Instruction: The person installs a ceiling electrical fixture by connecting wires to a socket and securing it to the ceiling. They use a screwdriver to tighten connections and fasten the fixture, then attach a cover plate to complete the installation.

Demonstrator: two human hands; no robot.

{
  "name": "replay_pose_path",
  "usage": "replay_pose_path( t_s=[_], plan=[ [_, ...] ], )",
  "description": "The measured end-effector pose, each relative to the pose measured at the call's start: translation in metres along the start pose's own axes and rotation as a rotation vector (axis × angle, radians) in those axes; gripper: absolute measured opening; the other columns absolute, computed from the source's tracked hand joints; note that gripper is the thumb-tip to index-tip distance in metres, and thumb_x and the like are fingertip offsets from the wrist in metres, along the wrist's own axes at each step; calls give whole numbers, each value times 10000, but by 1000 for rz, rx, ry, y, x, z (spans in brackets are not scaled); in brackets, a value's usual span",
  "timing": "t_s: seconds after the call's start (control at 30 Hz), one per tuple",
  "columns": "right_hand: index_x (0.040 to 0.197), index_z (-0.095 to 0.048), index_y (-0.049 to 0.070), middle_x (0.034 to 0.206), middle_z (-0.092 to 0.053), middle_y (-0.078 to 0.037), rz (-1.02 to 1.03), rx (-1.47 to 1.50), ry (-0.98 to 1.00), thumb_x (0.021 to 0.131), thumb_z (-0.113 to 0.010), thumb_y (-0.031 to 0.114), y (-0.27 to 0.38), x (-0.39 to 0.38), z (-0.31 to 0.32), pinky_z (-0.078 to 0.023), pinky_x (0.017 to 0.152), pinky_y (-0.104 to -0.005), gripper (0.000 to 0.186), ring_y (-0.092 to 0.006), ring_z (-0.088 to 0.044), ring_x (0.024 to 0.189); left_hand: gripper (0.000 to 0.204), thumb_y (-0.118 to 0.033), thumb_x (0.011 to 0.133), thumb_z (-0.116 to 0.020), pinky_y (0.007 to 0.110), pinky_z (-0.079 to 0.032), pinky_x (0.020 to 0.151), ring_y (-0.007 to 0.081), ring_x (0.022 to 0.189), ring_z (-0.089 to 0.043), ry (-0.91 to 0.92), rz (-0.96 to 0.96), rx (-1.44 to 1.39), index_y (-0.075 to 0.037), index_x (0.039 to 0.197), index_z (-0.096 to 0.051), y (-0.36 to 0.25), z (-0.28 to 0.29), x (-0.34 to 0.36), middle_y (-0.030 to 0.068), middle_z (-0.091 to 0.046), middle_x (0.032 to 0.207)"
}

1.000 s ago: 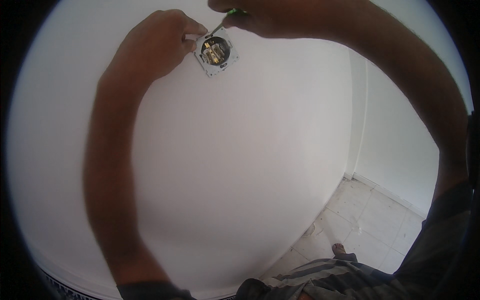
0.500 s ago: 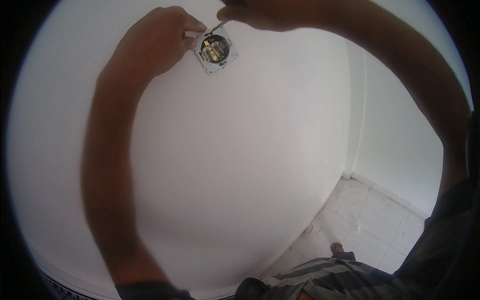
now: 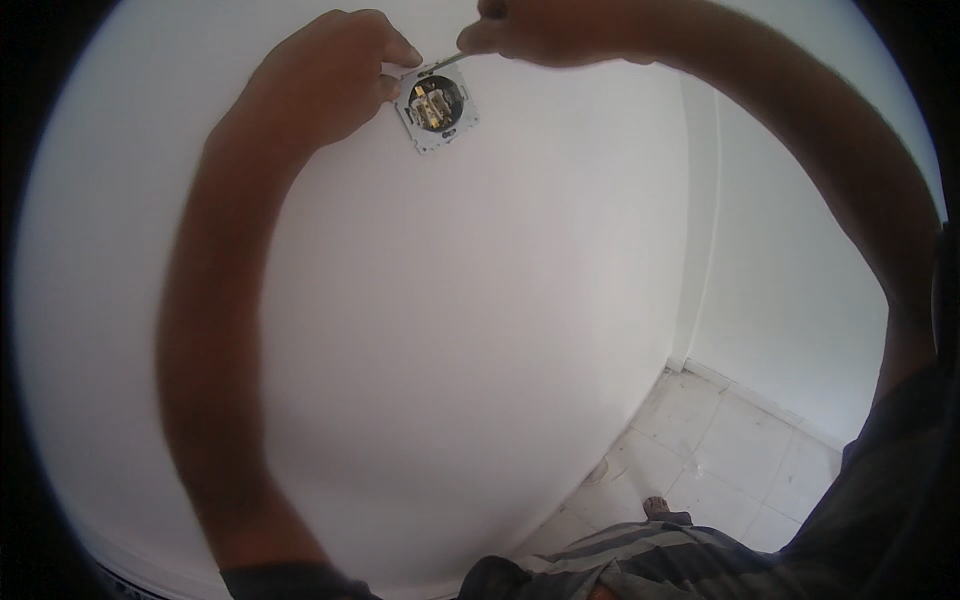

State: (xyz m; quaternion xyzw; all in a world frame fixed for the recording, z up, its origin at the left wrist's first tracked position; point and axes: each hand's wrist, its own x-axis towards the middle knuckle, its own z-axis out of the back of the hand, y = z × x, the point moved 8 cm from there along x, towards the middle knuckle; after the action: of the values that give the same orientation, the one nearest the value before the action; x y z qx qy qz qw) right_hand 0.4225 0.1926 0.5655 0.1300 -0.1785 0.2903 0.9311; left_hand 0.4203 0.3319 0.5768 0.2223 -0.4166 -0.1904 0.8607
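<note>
High on the white wall sits a wall socket insert [image 3: 437, 106], a square metal mounting plate round a dark core with brass-coloured contacts. My left hand [image 3: 322, 75] pinches its upper left edge between thumb and finger. From the other side, my right hand [image 3: 550, 30] grips a screwdriver, partly cut off by the top of the picture. The thin metal shaft of the screwdriver [image 3: 447, 63] slants down to the plate's top edge, near a slot there. Its handle is mostly hidden in the fist.
Plain white wall [image 3: 470, 300] spreads below the socket and meets a second wall [image 3: 800, 290] in a corner on the right. Pale floor tiles [image 3: 720, 440] with some dirt lie at the lower right, where a foot [image 3: 656, 505] shows.
The screwdriver shaft now lies flatter, its handle end shifted right with my right hand. In the picture, socket and left hand sit slightly further right; the left hand keeps its pinch.
</note>
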Motion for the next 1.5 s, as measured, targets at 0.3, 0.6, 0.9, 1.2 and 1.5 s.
replay_pose_path(
  t_s=[0.3,0.6,0.9,1.2,1.5],
  plan=[
    [1061,-676,-26,1065,-690,-196,492,-454,-291,998,-643,200,6,6,-14,-579,836,-470,236,-322,-689,964,282,-103,906,-760,380,-545,790,237,833,-684,31,20,-23,-100,1187,-777,-5,-8,6,118,-708,956],
    [1040,-672,-42,949,-686,-198,17,110,-49,980,-674,198,-16,3,-16,-544,745,-405,248,-261,-661,875,284,-109,911,-759,390,-553,803,236,855,-695,73,69,-51,-101,1195,-772,-6,-14,8,123,-725,984],
    [1049,-662,-47,1012,-695,-219,209,-399,-240,981,-640,136,9,8,-15,-565,797,-435,196,-303,-692,952,283,-103,899,-768,390,-551,805,244,842,-691,43,31,-37,-98,1182,-777,-10,-8,8,133,-731,975],
    [1064,-647,-48,962,-678,-208,326,-170,-220,956,-628,76,13,7,-3,-571,789,-402,166,-312,-680,944,286,-91,895,-768,390,-553,796,243,837,-695,48,94,6,-94,1180,-777,1,5,-3,132,-736,986],
    [1046,-637,-77,882,-695,-215,172,12,-196,957,-662,123,-1,5,-12,-594,770,-454,220,-344,-715,851,296,-85,886,-772,395,-553,777,224,796,-671,7,40,-22,-85,1182,-774,-5,-8,3,128,-728,957]
  ],
)
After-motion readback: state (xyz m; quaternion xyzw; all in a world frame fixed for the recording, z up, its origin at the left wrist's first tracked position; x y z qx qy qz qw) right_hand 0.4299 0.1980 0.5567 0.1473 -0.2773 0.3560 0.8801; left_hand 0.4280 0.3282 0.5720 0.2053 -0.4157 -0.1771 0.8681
